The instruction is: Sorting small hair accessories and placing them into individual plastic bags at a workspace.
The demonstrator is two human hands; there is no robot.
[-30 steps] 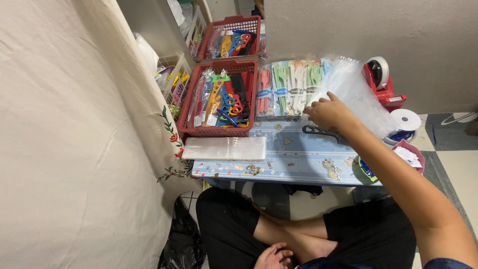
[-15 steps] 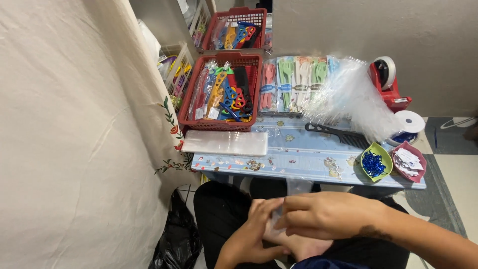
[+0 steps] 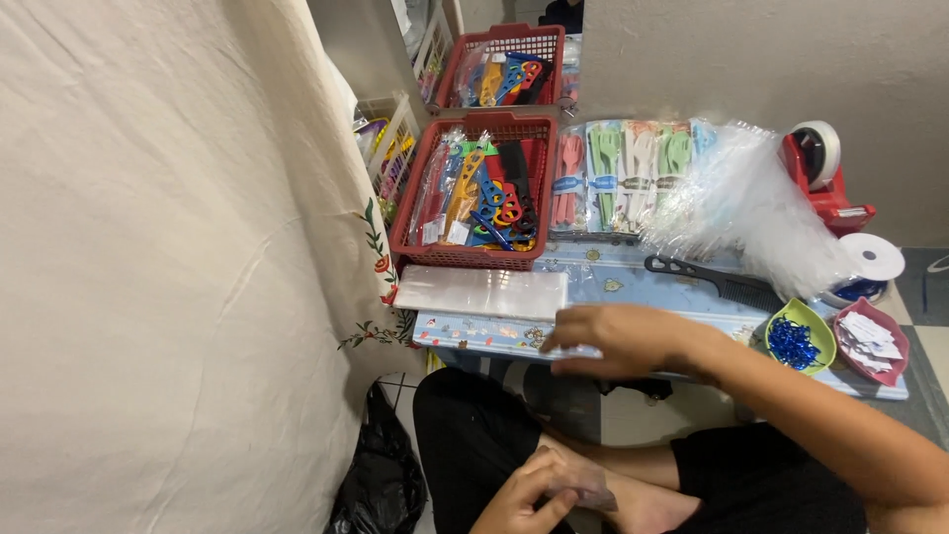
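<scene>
Right hand (image 3: 618,339) outstretched, left hand (image 3: 524,491) low.

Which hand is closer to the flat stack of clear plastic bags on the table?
The right hand. It reaches over the table edge, just beside the flat stack of clear plastic bags. The left hand is down in the lap, well below the table.

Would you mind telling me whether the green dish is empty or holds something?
It holds something: the green dish has a heap of small shiny blue pieces in its bowl.
</scene>
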